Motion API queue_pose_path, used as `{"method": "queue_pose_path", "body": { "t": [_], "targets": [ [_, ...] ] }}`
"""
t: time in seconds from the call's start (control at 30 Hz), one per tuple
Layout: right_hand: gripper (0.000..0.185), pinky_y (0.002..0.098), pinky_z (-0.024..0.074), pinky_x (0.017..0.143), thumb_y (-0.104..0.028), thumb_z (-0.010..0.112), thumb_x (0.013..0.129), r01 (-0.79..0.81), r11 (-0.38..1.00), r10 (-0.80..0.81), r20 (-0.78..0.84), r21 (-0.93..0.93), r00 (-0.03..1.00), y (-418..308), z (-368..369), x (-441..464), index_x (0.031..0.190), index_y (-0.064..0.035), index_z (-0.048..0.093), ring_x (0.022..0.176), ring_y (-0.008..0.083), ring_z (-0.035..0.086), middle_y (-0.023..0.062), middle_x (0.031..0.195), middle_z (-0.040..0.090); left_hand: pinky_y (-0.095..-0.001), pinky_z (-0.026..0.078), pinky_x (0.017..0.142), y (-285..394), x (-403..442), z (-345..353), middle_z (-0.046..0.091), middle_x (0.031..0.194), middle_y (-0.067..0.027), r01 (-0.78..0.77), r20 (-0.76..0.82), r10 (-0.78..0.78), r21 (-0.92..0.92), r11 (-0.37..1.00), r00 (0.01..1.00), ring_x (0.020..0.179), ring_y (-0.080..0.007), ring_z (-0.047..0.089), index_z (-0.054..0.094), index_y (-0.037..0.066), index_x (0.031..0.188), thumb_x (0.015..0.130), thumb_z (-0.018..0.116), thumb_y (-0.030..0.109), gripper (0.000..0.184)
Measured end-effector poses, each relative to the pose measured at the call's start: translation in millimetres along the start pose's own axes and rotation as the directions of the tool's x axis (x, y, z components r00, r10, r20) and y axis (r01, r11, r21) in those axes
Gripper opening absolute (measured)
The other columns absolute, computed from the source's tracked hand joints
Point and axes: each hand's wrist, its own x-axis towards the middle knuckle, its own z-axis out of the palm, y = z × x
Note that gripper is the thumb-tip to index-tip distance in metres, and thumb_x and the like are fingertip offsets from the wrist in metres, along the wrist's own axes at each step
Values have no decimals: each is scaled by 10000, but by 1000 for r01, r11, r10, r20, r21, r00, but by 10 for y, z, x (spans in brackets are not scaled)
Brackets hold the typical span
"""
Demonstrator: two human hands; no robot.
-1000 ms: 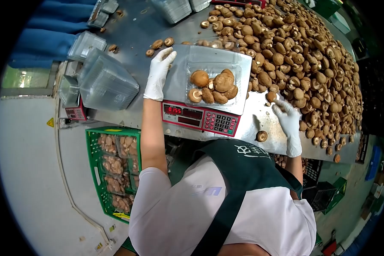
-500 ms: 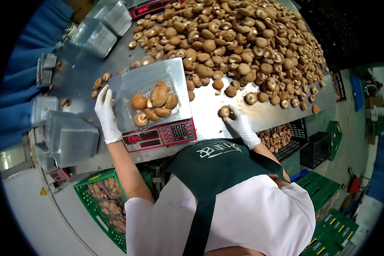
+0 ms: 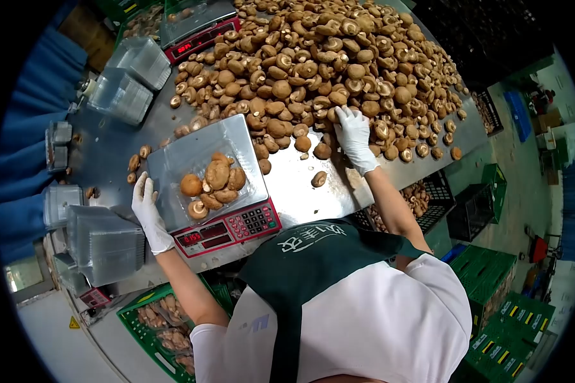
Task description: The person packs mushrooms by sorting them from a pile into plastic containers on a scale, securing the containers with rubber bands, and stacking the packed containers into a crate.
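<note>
My right hand [image 3: 354, 137], in a white glove, reaches to the near edge of a large heap of shiitake mushrooms [image 3: 370, 76]. Its fingers stretch out over the mushrooms and touch them; the undersides of the fingertips are hidden. My left hand [image 3: 148, 214], also gloved, is open beside the left edge of a red digital scale [image 3: 246, 223] and holds nothing. On the scale's metal plate is a clear plastic tray [image 3: 246, 159] with several shiitake mushrooms [image 3: 217, 173] in it. A single mushroom [image 3: 319, 179] lies on the metal table right of the scale.
Stacked clear trays [image 3: 105, 246] stand left of my left hand, with more trays [image 3: 121, 96] farther back. A second scale [image 3: 201, 38] is at the back left. Below the table are a green crate [image 3: 166, 329] of packed mushrooms and a black crate [image 3: 437, 204] holding mushrooms.
My right hand has let go of a mushroom, which now lies on the table, and has moved away to the heap. My left hand stays beside the scale. The whole view has shifted.
</note>
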Motion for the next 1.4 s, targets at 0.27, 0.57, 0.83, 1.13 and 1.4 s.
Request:
{"method": "queue_pose_path", "body": {
  "t": [0.27, 0.57, 0.83, 1.13, 1.4],
  "targets": [
    [362, 210, 486, 656, -244, 688, 855, -669, 99, 274, 626, 737, 730, -354, -437, 117, 1112, 7, 640, 733, 84, 599, 22, 890, 672, -276, 427, 853, 9, -97, 18, 603, 1159, -9, 16, -55, -18, -28, 999, 998, 1020, -106, 540, 619, 97, 1194, 893, 621, 220, 326],
    [332, 195, 483, 639, -217, 663, 874, -668, -3, -113, 663, 744, 740, -1427, -762, 410, 1113, 9, 619, 694, 48, 567, 18, 839, 644, -220, 439, 765, 109, -143, 94, 639, 1048, -29, -70, -73, 66, -51, 996, 995, 904, -95, 556, 638, 34, 1151, 861, 657, 169, 320],
    [282, 374, 506, 823, -197, 635, 841, 557, 563, -621, -132, 611, 773, -2393, -615, 548, 1094, -73, 625, 943, 299, 612, 118, 1030, 656, -248, 442, 876, 94, -180, 76, 625, 1107, -77, -2, -45, -2, -84, 996, 999, 979, -127, 572, 596, -2, 1188, 873, 649, 156, 357],
    [260, 259, 473, 863, -170, 584, 894, -336, 437, -201, 455, 834, 868, -1747, -912, 639, 1117, -63, 663, 980, 156, 626, 118, 1042, 675, -268, 440, 898, 36, -52, -44, 623, 1146, -105, 7, -31, -9, -57, 998, 999, 1024, -162, 578, 589, 3, 1202, 861, 650, 166, 383],
    [299, 274, 448, 931, -182, 583, 927, -415, 386, -65, 473, 824, 878, -1119, -954, 495, 1160, 3, 622, 1046, 164, 596, 96, 1126, 650, -279, 432, 878, 131, 264, 252, 613, 1133, -29, 62, 110, -51, -99, 993, 993, 1019, -126, 565, 582, 69, 1225, 876, 639, 290, 417]
  ]
}}
